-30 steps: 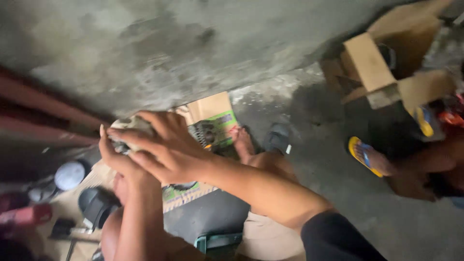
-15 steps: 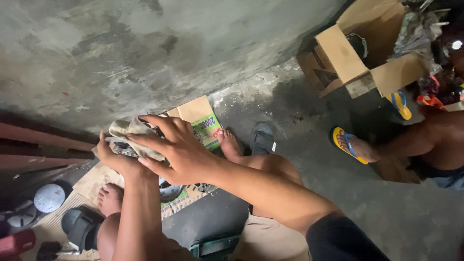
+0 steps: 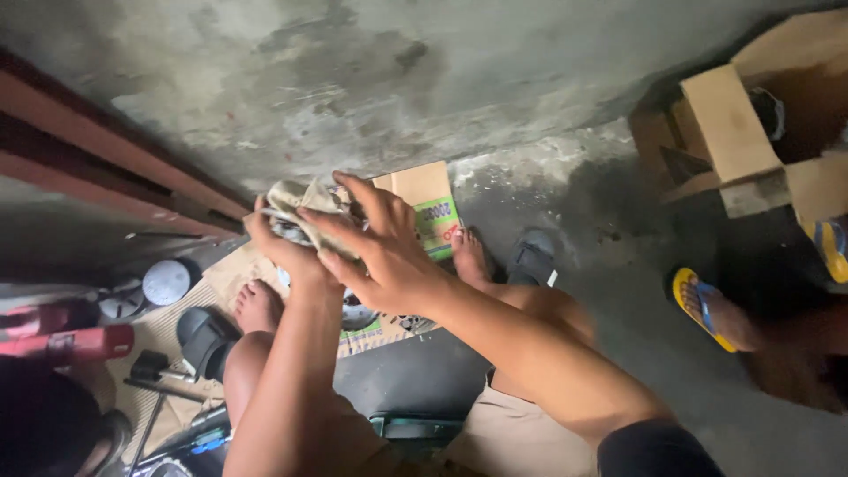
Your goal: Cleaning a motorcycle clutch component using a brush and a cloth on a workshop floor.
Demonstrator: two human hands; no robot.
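Note:
My left hand (image 3: 284,250) grips a crumpled, dirty grey rag (image 3: 299,200) wrapped around a small dark object that I cannot make out. My right hand (image 3: 380,252) lies over the rag from the right, fingers spread and pressing on it. Both hands are raised in front of me, above a flattened cardboard sheet with green print (image 3: 430,212) on the concrete floor. My bare feet (image 3: 258,305) rest on the cardboard, and my knees frame the bottom of the view.
A black sandal (image 3: 205,338) and another sandal (image 3: 530,256) lie near my feet. Tools, a round silver lid (image 3: 166,282) and a red tool (image 3: 71,343) sit at left. An open cardboard box (image 3: 742,141) stands at right, near another person's foot in a yellow flip-flop (image 3: 702,309).
The view has shifted a little; my hands stay together on the rag, the right hand's fingers now more spread over it.

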